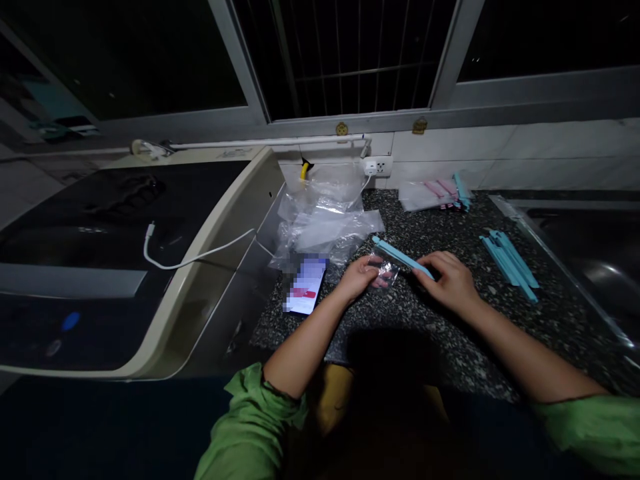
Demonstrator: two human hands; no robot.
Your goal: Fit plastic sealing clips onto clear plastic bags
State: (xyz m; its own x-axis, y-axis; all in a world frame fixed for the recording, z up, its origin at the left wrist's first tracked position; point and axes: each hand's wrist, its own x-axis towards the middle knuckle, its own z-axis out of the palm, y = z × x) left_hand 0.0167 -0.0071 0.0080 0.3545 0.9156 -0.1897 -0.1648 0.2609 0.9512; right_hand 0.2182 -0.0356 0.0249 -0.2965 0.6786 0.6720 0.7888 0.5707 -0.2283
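Forearms [314, 341] converge, left fingers [369, 273] holding a clear bag [388, 272], right fingers [430, 259] a blue strip [399, 254].

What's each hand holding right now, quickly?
Left hand: holding a small clear plastic bag.
Right hand: closed, pinching one end of a light-blue strip.

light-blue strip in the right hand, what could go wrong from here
The light-blue strip might swing or slip, since the right hand pinches it near one end only.
The small clear plastic bag in the left hand looks thin and crinkled, so it could snag or crease if the strip is pushed against it.
The left forearm is close to the phone and may nudge it.
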